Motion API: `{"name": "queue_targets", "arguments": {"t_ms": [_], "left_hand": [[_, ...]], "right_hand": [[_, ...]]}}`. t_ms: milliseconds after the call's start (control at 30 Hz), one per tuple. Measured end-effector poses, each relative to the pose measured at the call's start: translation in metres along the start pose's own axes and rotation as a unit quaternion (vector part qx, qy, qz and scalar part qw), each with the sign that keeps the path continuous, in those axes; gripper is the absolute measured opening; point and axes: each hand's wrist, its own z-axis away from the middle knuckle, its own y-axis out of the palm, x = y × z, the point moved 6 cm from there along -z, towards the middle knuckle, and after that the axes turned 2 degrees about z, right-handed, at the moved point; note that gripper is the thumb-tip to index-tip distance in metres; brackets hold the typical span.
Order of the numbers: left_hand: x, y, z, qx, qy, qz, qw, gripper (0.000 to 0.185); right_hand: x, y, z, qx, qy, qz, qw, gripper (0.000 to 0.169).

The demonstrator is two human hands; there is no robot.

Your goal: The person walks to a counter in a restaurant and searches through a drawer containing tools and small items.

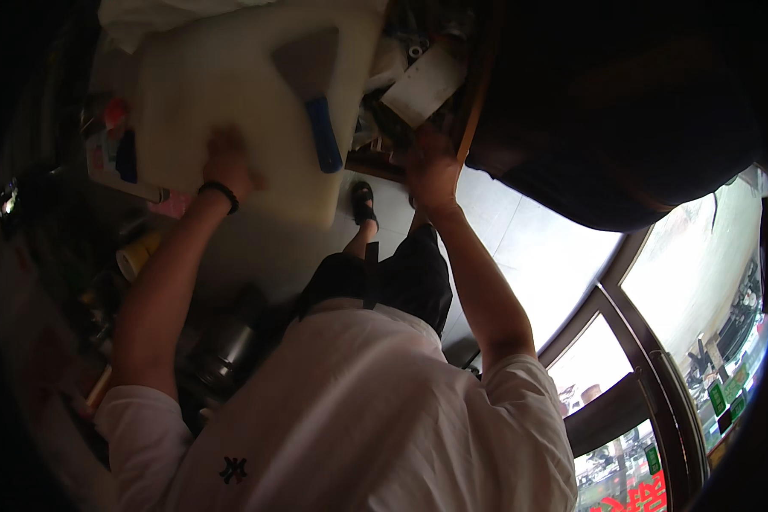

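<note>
A large pale cutting board (pixel 294 192) lies before me. My left hand (pixel 230 160), with a dark bracelet at its wrist, is on or just over the board and looks blurred; nothing can be made out in it. Right of it on the board lies a wide metal scraper (pixel 310 61) with a blue handle (pixel 324 134). My right hand (pixel 432 160) is at the near edge of an open drawer (pixel 477 109) of wood, close below a pale flat box or card (pixel 424 83). The fingers are dark and blurred, so whether they hold anything cannot be told.
The drawer holds further small items, among them a white ring (pixel 415 51). White cloth or plastic (pixel 160 19) lies at the board's far left corner. A red object (pixel 115 113) is left of the board. A metal pot (pixel 230 349) stands low at the left; a glazed door frame (pixel 659 358) is at the right.
</note>
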Motion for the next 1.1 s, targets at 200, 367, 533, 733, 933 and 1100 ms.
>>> {"name": "queue_targets", "arguments": {"t_ms": [200,367,533,733,933,1100], "left_hand": [[-0.004,0.002,-0.003,0.003,-0.016,-0.014,1.000,0.120],[-0.006,0.015,-0.017,-0.026,-0.016,0.046,0.998,0.122],[0.009,0.020,-0.007,-0.018,-0.042,0.059,0.997,0.124],[-0.004,0.005,-0.007,0.007,-0.023,0.004,1.000,0.121],[-0.004,0.008,-0.004,0.001,-0.017,0.026,1.000,0.102],[-0.005,-0.001,-0.003,-0.027,-0.025,0.044,0.998,0.084]], "right_hand": [[-0.021,0.016,-0.017,0.045,0.015,0.044,0.998,0.024],[-0.013,-0.006,-0.012,0.075,0.011,0.082,0.994,0.028],[-0.001,0.022,-0.004,0.118,-0.134,0.228,0.957,0.048],[-0.043,0.058,-0.011,0.212,-0.030,0.313,0.926,0.045],[-0.008,0.053,-0.018,0.315,-0.192,0.359,0.857,0.021],[-0.027,0.065,0.003,0.287,-0.162,0.345,0.879,0.036]]}}
